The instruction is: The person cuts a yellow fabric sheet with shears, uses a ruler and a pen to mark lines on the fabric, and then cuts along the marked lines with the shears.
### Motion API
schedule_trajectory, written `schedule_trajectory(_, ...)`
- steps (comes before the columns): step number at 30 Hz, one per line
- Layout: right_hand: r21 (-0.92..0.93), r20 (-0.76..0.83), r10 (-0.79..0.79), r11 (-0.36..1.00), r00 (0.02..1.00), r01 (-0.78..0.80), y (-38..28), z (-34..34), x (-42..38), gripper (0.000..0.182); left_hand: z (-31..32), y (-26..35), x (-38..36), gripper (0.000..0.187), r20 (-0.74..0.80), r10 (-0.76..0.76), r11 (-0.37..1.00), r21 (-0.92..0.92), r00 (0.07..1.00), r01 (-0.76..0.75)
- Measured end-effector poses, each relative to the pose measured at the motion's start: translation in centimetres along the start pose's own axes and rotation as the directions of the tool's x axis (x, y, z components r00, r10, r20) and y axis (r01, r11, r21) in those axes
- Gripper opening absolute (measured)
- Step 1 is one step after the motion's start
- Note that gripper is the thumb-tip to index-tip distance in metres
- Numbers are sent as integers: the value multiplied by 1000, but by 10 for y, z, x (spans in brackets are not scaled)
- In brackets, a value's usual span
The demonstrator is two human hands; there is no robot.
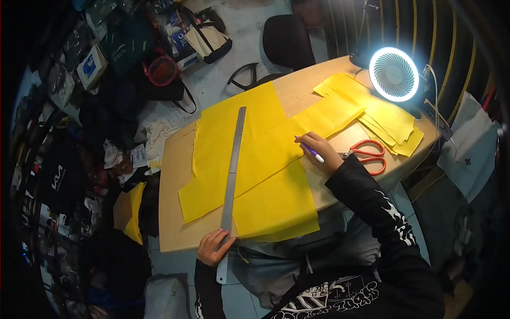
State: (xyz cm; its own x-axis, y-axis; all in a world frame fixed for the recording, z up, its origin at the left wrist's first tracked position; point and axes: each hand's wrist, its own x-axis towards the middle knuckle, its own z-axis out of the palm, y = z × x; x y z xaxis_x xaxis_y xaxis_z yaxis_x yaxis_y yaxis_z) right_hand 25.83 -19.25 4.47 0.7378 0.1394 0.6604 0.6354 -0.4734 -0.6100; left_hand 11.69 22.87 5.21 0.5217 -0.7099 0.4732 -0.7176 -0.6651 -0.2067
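A long metal ruler (pixel 234 159) lies over yellow fabric sheets (pixel 265 127), its near end jutting past the table's front edge. My left hand (pixel 214 247) grips the ruler close to that end, fingers on top. In my right hand (pixel 320 150) is a purple and white pen (pixel 312 153), held above the yellow material with its tip pointing left. Scissors with red handles (pixel 369 156) rest on the table just right of my right wrist. One yellow piece (pixel 276 207) hangs over the front edge.
A stack of yellow pieces (pixel 390 125) sits at the right under a lit ring-shaped lamp (pixel 393 74). Beyond the wooden table (pixel 175 159) stands a black chair (pixel 286 42). Bags and clutter (pixel 127 48) crowd the left side. A white cable (pixel 436 101) runs down the right.
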Motion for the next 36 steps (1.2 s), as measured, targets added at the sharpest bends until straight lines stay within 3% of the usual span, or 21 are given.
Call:
schedule_trajectory(11,-36,64,31,999,997,-29,3,3,-4,21,-18,-46,-20,30,-35,-61,997,-53,998,59)
schedule_trajectory(16,-257,123,-31,964,992,62,4,5,-6,26,-14,-56,-25,30,-6,-2,999,-53,1000,1)
schedule_trajectory(21,-540,90,-99,831,991,132,1,16,-2,29,-19,-64,-24,33,67,25,1000,-6,997,-24)
schedule_trajectory(24,-641,107,-52,760,993,109,3,20,9,24,-22,-70,-34,34,127,0,1000,15,992,-2)
schedule_trajectory(26,-657,106,-26,749,994,90,8,15,21,19,-28,-69,-37,36,178,-33,998,53,984,24)
schedule_trajectory(28,-664,111,41,747,993,43,18,9,34,18,-40,-55,-28,37,149,-105,994,36,983,100)
schedule_trajectory(29,-614,87,2,787,996,52,26,2,39,18,-46,-46,-22,38,134,-139,990,25,981,136)
schedule_trajectory(33,-664,162,153,748,975,-8,57,-46,62,19,-62,-5,-4,43,63,-265,963,-27,962,268)
schedule_trajectory(36,-512,282,5,846,959,146,96,-75,58,24,-49,37,21,39,-63,-287,932,-248,956,263)
